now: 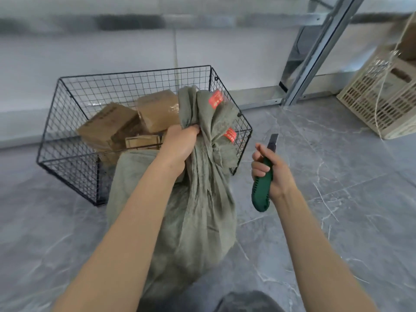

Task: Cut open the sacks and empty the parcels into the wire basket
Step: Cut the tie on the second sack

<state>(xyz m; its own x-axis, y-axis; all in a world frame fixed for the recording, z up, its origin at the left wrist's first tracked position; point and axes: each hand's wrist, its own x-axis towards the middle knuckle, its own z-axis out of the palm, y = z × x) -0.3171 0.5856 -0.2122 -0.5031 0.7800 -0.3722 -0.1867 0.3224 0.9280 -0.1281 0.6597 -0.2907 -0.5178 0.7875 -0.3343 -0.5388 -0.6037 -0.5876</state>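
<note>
L hand [180, 145] is fisted tight on the bunched neck of the green sack [198, 212], which stands on the grey floor [337, 199] betw. both arms. R hand [273, 171] is wrapped round a green utility knife [262, 188], blade up, just right of the sack, not touching it. Behind, touching the sack: wire basket [67, 122] w/ cardboard parcels [108, 129] inside. Far right: beige crate [378, 102].

One head-worn wide-angle camera is looking forward and down from close above both forearms, facing a black wire-mesh basket [144, 122] on grey marbled floor tiles [337, 199]; the far wall is blurring, perhaps from motion.
</note>
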